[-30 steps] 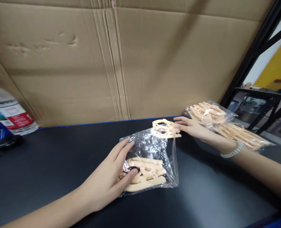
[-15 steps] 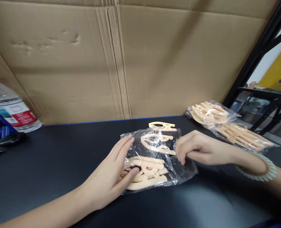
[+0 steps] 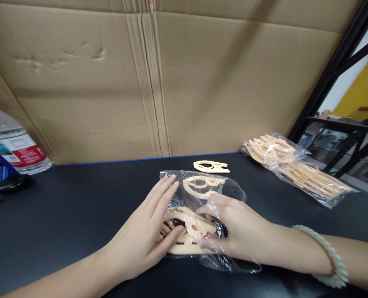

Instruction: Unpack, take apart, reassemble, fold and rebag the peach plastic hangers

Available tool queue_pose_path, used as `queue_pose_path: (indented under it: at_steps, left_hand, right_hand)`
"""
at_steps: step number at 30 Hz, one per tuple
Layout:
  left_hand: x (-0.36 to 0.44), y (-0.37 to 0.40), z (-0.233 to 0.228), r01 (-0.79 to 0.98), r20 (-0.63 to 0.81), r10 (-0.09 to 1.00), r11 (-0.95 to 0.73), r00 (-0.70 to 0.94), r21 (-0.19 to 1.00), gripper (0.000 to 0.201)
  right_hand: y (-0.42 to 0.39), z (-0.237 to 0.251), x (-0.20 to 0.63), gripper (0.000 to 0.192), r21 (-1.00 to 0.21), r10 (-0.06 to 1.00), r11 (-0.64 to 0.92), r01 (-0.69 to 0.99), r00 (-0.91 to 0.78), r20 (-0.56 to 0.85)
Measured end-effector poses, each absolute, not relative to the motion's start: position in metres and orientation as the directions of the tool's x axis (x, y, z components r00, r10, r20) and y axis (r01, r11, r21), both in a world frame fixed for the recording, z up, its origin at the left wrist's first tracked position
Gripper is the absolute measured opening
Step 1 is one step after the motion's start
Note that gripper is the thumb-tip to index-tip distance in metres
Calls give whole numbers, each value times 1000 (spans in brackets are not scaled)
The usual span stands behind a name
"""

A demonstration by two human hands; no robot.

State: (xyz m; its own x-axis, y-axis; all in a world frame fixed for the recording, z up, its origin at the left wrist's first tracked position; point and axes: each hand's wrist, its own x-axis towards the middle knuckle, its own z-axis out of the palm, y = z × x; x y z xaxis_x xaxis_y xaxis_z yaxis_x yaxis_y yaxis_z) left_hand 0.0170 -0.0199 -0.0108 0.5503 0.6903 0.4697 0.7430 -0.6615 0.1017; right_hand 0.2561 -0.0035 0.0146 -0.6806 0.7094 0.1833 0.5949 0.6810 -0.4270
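A clear plastic bag (image 3: 227, 188) lies on the black tabletop, with several beige plastic hair clips (image 3: 199, 225) inside. My left hand (image 3: 146, 236) rests flat on the bag's left side, thumb pressing the clips. My right hand (image 3: 236, 231) is pushed into the bag's open side, under the film, fingers touching the clips there. A further beige clip (image 3: 201, 186) lies in the bag's far part. One loose beige clip (image 3: 211, 166) lies on the table just beyond the bag.
A second, fuller bag of beige clips (image 3: 296, 167) lies at the right rear. A cardboard wall (image 3: 171, 82) stands behind the black table (image 3: 78, 207). At the left sit a water bottle (image 3: 13, 145) and a dark object (image 3: 6, 184). A black metal rack (image 3: 336, 70) stands at the right.
My right hand came back from the loose clips at the rear, brought one clip to the bag and slid inside the bag. My left hand stayed on the bag.
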Motion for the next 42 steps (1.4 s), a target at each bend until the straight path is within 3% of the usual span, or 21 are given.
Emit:
queue_pose_path:
  at_steps: [8,17,27,36,42]
  left_hand:
    - [18,-23,-8,717,504,663,-687,553,116,66]
    - [14,-21,-8,740,463,687,-666,560,95,69]
    - [13,-20,-5,759,454,743,-621,492,194,64]
    - [4,-7,6,785,516,755,-576,404,227,59]
    - [-14,13,16,814,564,740,-549,367,190,56]
  right_hand:
    - [-11,16,249,20,-706,794,463,535,-605,62]
    - [-10,19,257,5,-901,803,324,290,-587,100]
    - [-3,34,270,27,-993,849,13,117,-526,-51]
    - [9,48,292,23,-974,914,208,94,-374,160]
    - [21,51,296,9,-946,958,212,-244,-140,250]
